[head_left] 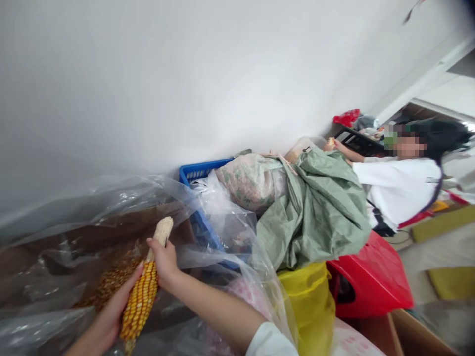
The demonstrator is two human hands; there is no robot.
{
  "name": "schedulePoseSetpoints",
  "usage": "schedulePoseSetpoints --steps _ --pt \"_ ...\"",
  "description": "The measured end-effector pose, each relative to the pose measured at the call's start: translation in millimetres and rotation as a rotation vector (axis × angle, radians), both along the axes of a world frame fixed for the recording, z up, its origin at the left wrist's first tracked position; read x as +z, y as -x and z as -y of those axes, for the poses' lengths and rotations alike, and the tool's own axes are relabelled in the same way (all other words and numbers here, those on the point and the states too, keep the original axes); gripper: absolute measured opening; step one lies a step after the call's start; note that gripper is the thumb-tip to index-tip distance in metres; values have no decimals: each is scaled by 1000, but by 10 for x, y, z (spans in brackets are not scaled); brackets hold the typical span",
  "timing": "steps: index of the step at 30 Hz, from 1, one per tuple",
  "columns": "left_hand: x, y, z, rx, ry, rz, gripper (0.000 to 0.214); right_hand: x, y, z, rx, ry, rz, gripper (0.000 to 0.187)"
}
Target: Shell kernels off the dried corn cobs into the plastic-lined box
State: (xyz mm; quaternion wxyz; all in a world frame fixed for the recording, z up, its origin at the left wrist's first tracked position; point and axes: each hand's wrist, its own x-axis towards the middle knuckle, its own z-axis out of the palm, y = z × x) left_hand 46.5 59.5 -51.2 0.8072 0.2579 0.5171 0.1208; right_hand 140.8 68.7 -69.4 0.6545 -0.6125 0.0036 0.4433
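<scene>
A white wall (166, 84) fills most of the view, which is tilted. Along its foot, a clear plastic sheet (111, 198) drapes over a cardboard box (92, 227) holding loose corn kernels (109, 283). Farther along are a blue basket (196, 173), a patterned sack (252, 180), a green woven sack (315, 212), a yellow bag (308, 306) and a red plastic stool (371, 277). Beyond them, another person (397, 190) in a white shirt holds something small in one hand (331, 144).

Just above the box, the right hand (165, 262) is closed around the bare, pale end of a corn cob (141, 301). The left hand (109, 319) cups its kernelled lower part. The cob looks stiff, fairly light and rough; the bare end probably offers the firmest hold, while dry kernels may come loose under pressure.
</scene>
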Motion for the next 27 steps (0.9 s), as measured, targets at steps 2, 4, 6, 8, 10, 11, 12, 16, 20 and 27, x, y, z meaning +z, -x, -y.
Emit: schedulePoseSetpoints --steps 2,4,6,8,10,11,12,16,20,27 --pt "19 -13 14 2 3 23 32 14 7 15 10 -16 -9 29" --pt "40 -22 21 2 2 23 29 22 18 29 15 -34 -23 32" --pt "68 -21 19 -14 -2 5 31 26 35 42 25 -50 -41 34" --pt "103 -12 6 -25 7 -11 36 35 53 52 55 -71 -71 34" --pt "145 0 -15 -19 21 17 40 54 59 57 102 -102 -104 33" --pt "169 4 -27 -9 25 44 42 66 55 55 121 -118 -117 33" --pt "192 7 -38 -2 25 75 43 78 43 51 132 -129 -126 33" --pt "234 3 -41 -21 -53 105 33 93 -36 16 87 -115 -158 36" --pt "79 0 0 -60 -265 9 36 38 -56 4 31 -91 -148 36" --pt "-272 13 -37 -45 -422 -87 41 -22 5 36 40 -76 -122 37"
